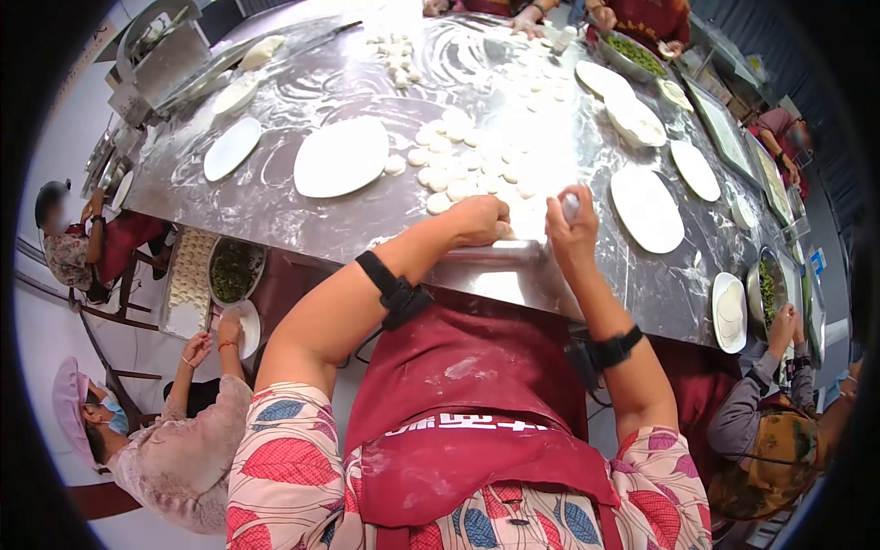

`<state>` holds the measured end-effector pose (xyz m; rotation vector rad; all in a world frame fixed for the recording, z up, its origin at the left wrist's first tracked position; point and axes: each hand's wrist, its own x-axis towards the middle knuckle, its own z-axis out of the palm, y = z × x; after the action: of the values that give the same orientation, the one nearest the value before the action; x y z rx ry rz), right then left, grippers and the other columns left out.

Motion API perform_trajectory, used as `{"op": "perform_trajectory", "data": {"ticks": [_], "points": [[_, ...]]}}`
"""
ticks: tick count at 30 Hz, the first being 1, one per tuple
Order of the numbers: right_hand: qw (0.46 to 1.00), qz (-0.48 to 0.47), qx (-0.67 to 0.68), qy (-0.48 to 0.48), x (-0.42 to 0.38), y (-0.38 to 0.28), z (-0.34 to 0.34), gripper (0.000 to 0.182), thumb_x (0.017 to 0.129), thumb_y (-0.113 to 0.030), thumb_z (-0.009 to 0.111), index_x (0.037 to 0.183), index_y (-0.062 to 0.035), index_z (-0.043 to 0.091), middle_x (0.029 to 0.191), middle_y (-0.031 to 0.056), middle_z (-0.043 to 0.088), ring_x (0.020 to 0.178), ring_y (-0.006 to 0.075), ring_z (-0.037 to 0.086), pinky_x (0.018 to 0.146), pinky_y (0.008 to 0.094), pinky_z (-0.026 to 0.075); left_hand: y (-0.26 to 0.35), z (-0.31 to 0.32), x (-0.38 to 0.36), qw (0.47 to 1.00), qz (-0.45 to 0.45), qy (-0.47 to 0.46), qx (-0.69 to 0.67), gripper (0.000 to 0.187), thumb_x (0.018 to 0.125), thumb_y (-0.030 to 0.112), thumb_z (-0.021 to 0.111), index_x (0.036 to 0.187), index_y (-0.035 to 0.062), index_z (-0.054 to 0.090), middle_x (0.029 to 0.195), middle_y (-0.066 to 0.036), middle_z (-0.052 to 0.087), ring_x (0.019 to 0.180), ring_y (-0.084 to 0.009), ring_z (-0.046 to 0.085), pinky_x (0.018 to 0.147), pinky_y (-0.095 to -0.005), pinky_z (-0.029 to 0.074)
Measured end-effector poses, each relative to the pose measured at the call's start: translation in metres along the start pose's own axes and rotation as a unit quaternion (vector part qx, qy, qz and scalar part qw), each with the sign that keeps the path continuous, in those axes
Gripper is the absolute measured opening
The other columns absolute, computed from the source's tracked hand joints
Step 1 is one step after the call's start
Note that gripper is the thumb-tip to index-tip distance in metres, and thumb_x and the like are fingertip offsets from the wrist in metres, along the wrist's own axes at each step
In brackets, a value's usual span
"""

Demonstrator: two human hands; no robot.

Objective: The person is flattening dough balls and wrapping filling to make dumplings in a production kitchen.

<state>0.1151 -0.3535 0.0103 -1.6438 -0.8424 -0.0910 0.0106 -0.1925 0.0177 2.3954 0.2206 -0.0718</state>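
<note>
My right hand (pixel 573 229) is closed around a short, pale rolling pin (pixel 571 207) at the near edge of the steel table. To its left, my left hand (pixel 480 221) is curled with its fingertips down at the floury table top; what they pinch is hidden. Just beyond my hands lies a cluster of small, flattened dough pieces (pixel 454 165). A large white oval plate (pixel 342 158) stands ahead of my left hand, and another oval plate (pixel 647 209) is to the right of my right hand.
Flour streaks the steel table (pixel 284 217). More dough pieces (pixel 394 60) lie farther back. A bowl of green filling (pixel 632 55) stands at the far right. Co-workers sit left (pixel 183 440) and right (pixel 765 440); a tray of filled dumplings (pixel 190 275) is at lower left.
</note>
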Motion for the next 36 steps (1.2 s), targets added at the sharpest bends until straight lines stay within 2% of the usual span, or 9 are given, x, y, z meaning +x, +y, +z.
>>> {"op": "perform_trajectory", "data": {"ticks": [4,8,11,13,19,23,27,30,36], "points": [[0.991,0.042,0.124,-0.037,-0.063,-0.023,-0.031,0.014,0.087,-0.002,0.059,0.094,-0.004,0.048,0.061,0.0038,0.055,0.052,0.0092,0.054,0.046,0.0257,0.043,-0.008,0.005,-0.007,0.999,-0.01,0.041,-0.02,0.017,0.082,0.014,0.058,0.091,0.0007,0.064,0.082,-0.017,0.066,0.077,-0.0285,0.062,0.07,-0.0392,0.048],[0.994,0.052,0.1,-0.014,-0.044,-0.016,-0.021,0.013,0.087,-0.001,0.059,0.093,-0.0034,0.048,0.061,0.0043,0.055,0.051,0.0089,0.053,0.046,0.0252,0.043,-0.011,0.0,-0.015,0.998,-0.04,0.001,-0.054,0.017,0.082,0.009,0.056,0.094,-0.0015,0.062,0.084,-0.017,0.066,0.077,-0.0282,0.062,0.07,-0.0388,0.048],[0.999,0.008,0.034,-0.008,-0.001,-0.003,-0.001,0.015,0.087,-0.003,0.06,0.095,-0.0047,0.049,0.061,0.0051,0.054,0.051,0.0086,0.053,0.045,0.0264,0.042,-0.007,0.0,-0.009,0.999,0.016,0.045,0.021,0.016,0.083,0.009,0.056,0.094,-0.0013,0.062,0.084,-0.017,0.066,0.078,-0.0291,0.063,0.07,-0.0391,0.048],[1.0,0.008,0.022,-0.017,0.01,-0.003,0.005,0.015,0.087,-0.004,0.061,0.096,-0.0054,0.049,0.061,0.0054,0.053,0.05,0.0085,0.053,0.045,0.0271,0.042,-0.002,0.0,-0.002,1.0,-0.005,0.018,0.025,0.016,0.082,0.009,0.056,0.094,-0.001,0.062,0.084,-0.017,0.066,0.079,-0.0295,0.063,0.071,-0.0391,0.048],[0.992,0.049,0.106,-0.04,-0.066,-0.028,-0.032,0.011,0.089,-0.001,0.057,0.093,-0.003,0.047,0.063,0.0046,0.057,0.053,0.0093,0.057,0.048,0.0251,0.046,-0.006,0.002,-0.012,0.999,-0.035,0.018,-0.019,0.017,0.083,0.008,0.056,0.095,-0.0004,0.063,0.084,-0.017,0.066,0.079,-0.03,0.063,0.071,-0.0394,0.048],[0.996,0.048,0.071,-0.015,-0.043,-0.018,-0.021,0.012,0.088,-0.003,0.059,0.094,-0.0039,0.048,0.062,0.0039,0.056,0.054,0.0099,0.056,0.048,0.025,0.045,-0.005,-0.004,-0.019,0.997,-0.065,-0.013,-0.05,0.017,0.083,0.008,0.057,0.096,-0.0002,0.063,0.083,-0.017,0.066,0.079,-0.0276,0.062,0.071,-0.0384,0.048],[1.0,-0.005,-0.004,0.008,0.005,-0.001,0.006,0.013,0.087,-0.007,0.06,0.095,-0.0044,0.05,0.061,0.0067,0.055,0.053,0.0137,0.055,0.049,0.03,0.044,-0.011,-0.003,-0.011,0.997,-0.03,0.072,0.015,0.016,0.084,0.01,0.061,0.095,-0.0003,0.065,0.083,-0.015,0.067,0.074,-0.0223,0.062,0.069,-0.0356,0.048],[1.0,-0.003,0.016,0.006,-0.005,-0.003,-0.001,0.013,0.087,-0.006,0.06,0.095,-0.0045,0.05,0.061,0.0073,0.055,0.053,0.0144,0.055,0.049,0.0305,0.044,-0.008,-0.004,-0.017,0.998,-0.052,0.019,-0.037,0.016,0.083,0.011,0.061,0.093,-0.0009,0.066,0.082,-0.017,0.067,0.074,-0.0257,0.064,0.071,-0.0375,0.049],[0.997,-0.027,0.075,-0.023,-0.077,-0.028,-0.033,0.017,0.087,0.002,0.061,0.097,-0.0041,0.048,0.061,0.0026,0.055,0.054,0.0077,0.056,0.048,0.0223,0.043,0.014,0.008,-0.016,0.998,-0.036,0.026,0.051,0.02,0.073,0.019,0.068,0.091,0.01,0.07,0.083,-0.014,0.069,0.081,-0.0308,0.065,0.073,-0.0392,0.05]]}}
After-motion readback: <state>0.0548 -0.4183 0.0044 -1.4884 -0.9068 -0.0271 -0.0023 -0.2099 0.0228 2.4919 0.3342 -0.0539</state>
